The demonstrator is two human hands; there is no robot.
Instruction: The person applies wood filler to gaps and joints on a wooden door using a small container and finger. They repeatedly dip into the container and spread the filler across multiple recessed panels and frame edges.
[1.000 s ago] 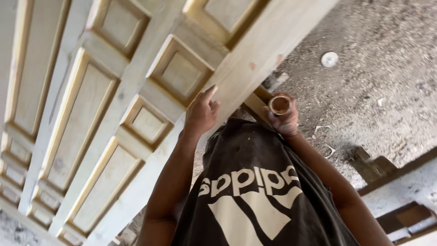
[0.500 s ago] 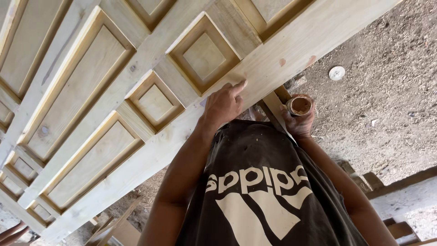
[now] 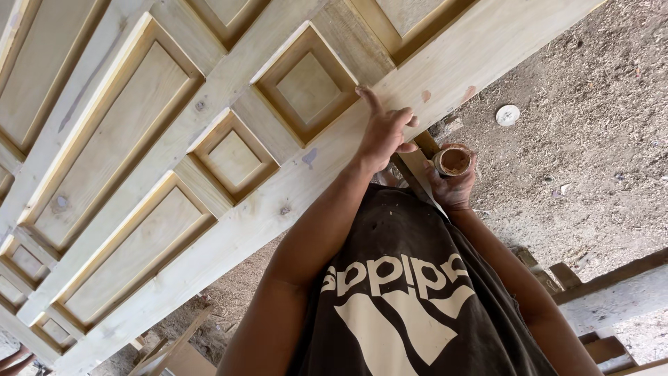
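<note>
The left hand (image 3: 383, 132) is pressing on the outer rail of the pale wooden panelled door (image 3: 209, 160), its grip loosely spread, forefinger stretched forward along the wood and the other fingers curling against it, pinching nothing. The right hand (image 3: 452, 184) is held just below the door's edge, its grip pressed together around a small round tin (image 3: 451, 161) whose open top is showing a tan, paste-like filling.

The door is lying flat and slanting across the view, its raised square and oblong panels set in frames, and a strip of timber is passing beneath its edge between the two hands. Just ahead of the left fingertips, two small reddish-tan dabs (image 3: 445, 94) are showing on the rail, and a faint greyish one (image 3: 309, 157) is sitting further back; a dark knot (image 3: 284, 209) lower down the same rail is looking untreated. Judging by that, only a few spots are covered so far, and most of the door's length is waiting.

Beyond the door's edge, the ground (image 3: 591, 160) is strewn with sawdust, a small white disc (image 3: 507, 115) is lying on it, and rough planks (image 3: 612, 292) are crossing the lower right corner.
</note>
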